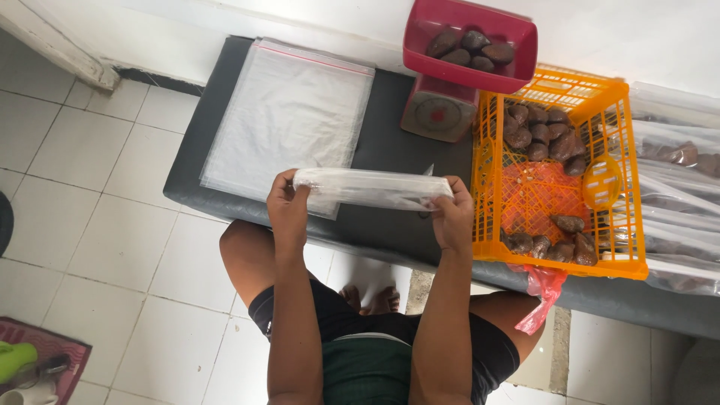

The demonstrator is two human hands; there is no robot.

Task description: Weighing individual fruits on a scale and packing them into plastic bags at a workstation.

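Clear plastic forms the bag [373, 187] that is held stretched flat between both hands above the front edge of the dark grey bench [390, 161]. The bag's left end is pinched by the left hand [288, 206], and its right end is gripped by the right hand [453, 214]; both hands are closed on the plastic. A stack of flat clear zip bags [289, 112] is laid on the bench just behind the held bag. An orange slatted crate [555, 176] is placed just beside the right hand and is partly filled with dark brown lumps [540, 131]. A small scale [439, 112] is positioned behind it, and a red tub [469, 45] holding 4 brown lumps is set on top. Filled bags [675, 195] are stacked at the far right.
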